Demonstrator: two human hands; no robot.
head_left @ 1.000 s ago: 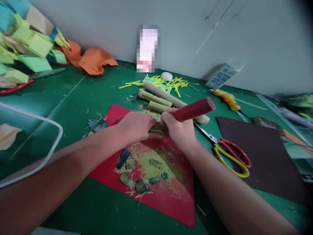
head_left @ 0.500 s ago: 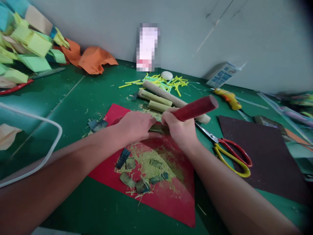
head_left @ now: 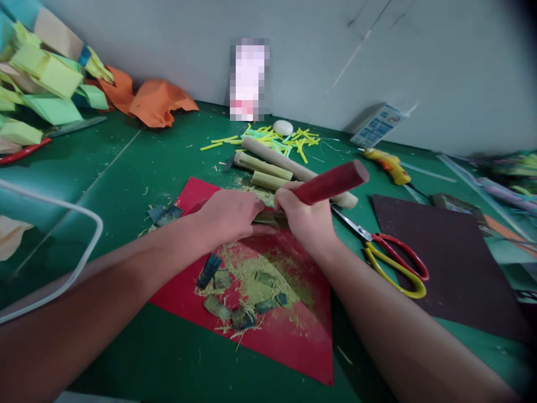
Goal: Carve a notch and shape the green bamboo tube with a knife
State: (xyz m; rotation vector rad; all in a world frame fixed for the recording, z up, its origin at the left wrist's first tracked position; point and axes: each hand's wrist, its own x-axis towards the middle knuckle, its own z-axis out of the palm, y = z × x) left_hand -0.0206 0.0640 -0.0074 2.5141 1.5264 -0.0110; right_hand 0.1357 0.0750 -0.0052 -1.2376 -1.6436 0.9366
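Head view. Right hand (head_left: 308, 224), grip closed round a red-handled tool (head_left: 331, 182); left hand (head_left: 230, 215) at its 9 o'clock pins a green stalk piece (head_left: 268, 218) on the red sheet (head_left: 289, 336). A slip (blade hidden) could nick the left fingers.

You're at craft workshop bench. Green worktop (head_left: 126, 168) against plain grey wall (head_left: 314, 50). Folded paper pile (head_left: 42, 84) at far left, cut paper strips (head_left: 272, 139), scissors (head_left: 390, 260), glue gun (head_left: 388, 166), wooden dowel (head_left: 293, 168), red sheet (head_left: 289, 336) covered in shavings (head_left: 251, 280).
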